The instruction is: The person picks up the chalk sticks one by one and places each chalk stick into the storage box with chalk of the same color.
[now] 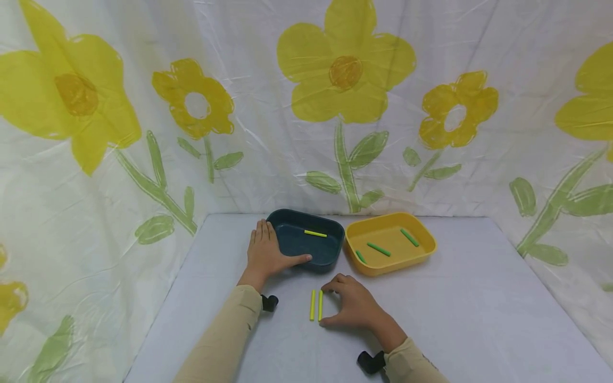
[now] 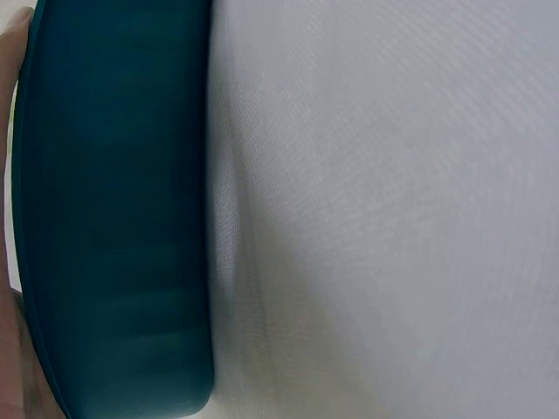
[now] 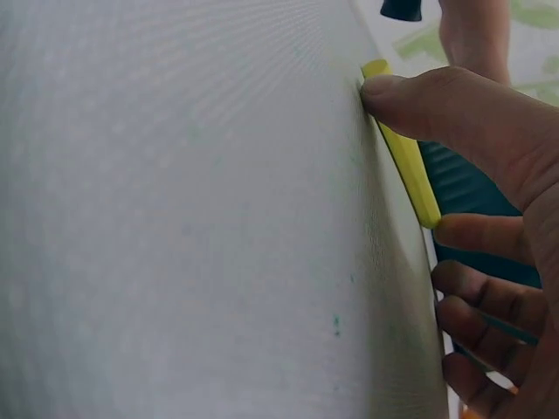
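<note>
The right-hand yellow stick (image 1: 320, 306) lies lengthwise between the thumb and index finger of the right hand (image 1: 354, 305), which pinches it end to end; whether it is lifted off the white cloth (image 1: 479, 308) cannot be told. A light, even squeeze along its axis suits it best (pressing harder at one end could make it pivot or spring free). Just beside it, parallel and untouched, is the left-hand yellow stick (image 1: 313, 305), so a straight upward lift would avoid nudging that one. Beyond the pair, the left hand (image 1: 265, 254) lies relaxed along the rim of the teal tray (image 1: 294, 242), fingers extended, gripping no stick; light pressure there should steady the tray. One more yellow stick (image 1: 315, 233) lies inside. Next to it, the yellow tray (image 1: 383, 234) holds three green sticks (image 1: 379, 249).
</note>
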A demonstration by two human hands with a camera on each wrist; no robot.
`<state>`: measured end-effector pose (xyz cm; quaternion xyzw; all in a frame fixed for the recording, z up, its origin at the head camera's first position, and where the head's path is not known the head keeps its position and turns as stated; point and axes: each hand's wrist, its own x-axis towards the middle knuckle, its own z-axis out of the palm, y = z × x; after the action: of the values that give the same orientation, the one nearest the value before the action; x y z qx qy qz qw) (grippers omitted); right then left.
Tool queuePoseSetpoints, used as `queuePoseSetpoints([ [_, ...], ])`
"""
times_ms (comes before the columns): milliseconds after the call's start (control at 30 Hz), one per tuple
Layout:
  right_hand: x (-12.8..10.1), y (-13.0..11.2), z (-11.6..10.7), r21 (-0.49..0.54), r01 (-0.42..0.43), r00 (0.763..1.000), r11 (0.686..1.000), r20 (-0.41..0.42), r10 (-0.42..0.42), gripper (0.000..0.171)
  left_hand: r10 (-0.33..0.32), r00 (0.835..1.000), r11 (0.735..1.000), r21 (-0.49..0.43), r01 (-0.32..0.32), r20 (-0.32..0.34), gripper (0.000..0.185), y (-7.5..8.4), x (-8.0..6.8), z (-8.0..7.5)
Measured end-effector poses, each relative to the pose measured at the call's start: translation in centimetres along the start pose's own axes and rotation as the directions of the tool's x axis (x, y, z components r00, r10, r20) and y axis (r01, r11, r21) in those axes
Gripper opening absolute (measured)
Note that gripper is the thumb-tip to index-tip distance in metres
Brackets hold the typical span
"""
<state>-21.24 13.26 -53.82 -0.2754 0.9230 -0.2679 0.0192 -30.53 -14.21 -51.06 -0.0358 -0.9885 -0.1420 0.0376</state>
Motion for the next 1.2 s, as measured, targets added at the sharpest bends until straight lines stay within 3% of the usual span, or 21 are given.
queuePoseSetpoints([
  [667,-0.29,-0.23,-0.1,-0.003,-0.016,1.0,1.0,0.02,0.016,0.07,0.015,1.0,1.0,-0.015,-0.015,-0.018,0.166,-0.23,-0.07,0.34],
  [1200,-0.8,-0.26,-0.45,0.015,-0.051,0.997,0.999,0.054,0.05,0.073,0.016,1.0,1.0,-0.013,-0.017,-0.008,0.164,0.1,-0.28,-0.23],
])
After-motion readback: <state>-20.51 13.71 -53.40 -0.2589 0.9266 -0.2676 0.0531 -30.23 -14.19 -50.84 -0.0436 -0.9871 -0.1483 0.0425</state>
